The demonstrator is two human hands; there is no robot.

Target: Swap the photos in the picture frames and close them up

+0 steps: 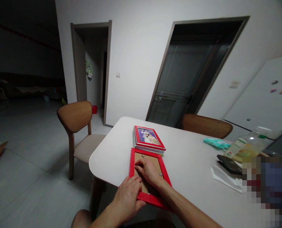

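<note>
A red picture frame [163,164] lies back side up at the near edge of the white table, its brown backing board showing with small metal clips. My left hand [129,193] grips the frame's lower left corner, thumb at the near edge. Over the backing, my right hand [147,169] has its fingers pinched together at the left inner edge; whatever is between the fingertips is too small to make out. Just beyond is a stack of frames, the top one a red frame with a photo [148,137] facing up.
On the table's right side are a teal packet [217,143], a clear bottle with yellow liquid [247,147], a dark phone-like object [228,164] and white paper [226,179]. Wooden chairs stand at the left [75,117] and far side [206,125].
</note>
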